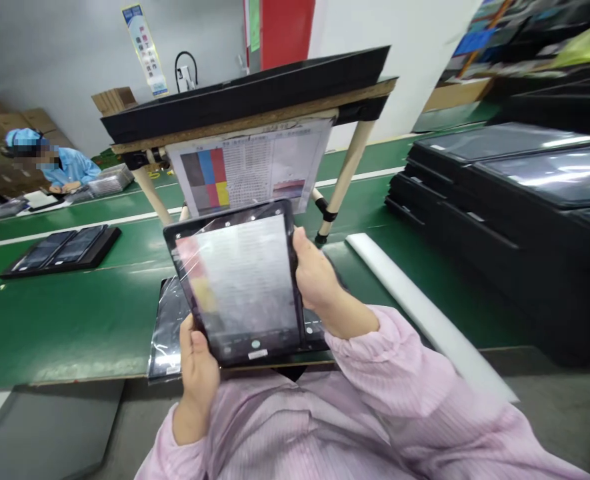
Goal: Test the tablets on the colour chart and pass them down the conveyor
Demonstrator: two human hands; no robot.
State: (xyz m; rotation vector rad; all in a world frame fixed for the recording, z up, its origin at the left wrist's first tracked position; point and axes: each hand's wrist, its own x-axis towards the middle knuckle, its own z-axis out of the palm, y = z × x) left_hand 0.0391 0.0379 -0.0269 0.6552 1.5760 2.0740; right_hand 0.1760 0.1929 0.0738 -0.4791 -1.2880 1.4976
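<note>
A framed glass panel (pixel 245 280), like a tablet's front with a black border, is held up and tilted before me. Through or on its glass I see a hazy colour chart. My left hand (pixel 199 363) grips its lower left edge, and my right hand (pixel 315 277) is closed round its upper right edge. Beneath it on the green bench, another film-wrapped dark panel (pixel 162 343) partly shows. Behind it hangs a printed sheet (pixel 255 160) with coloured squares and text, fixed to a small rack.
The rack's pale leg (pixel 347 177) stands on the green bench (pixel 69 320). A white foam strip (pixel 419 300) lies at right, beside tall stacks of black trays (pixel 475 220) bearing panels. Leftward sits a black tray (pixel 109 243) with two panels. Farther off, a person in blue (pixel 72 167) works.
</note>
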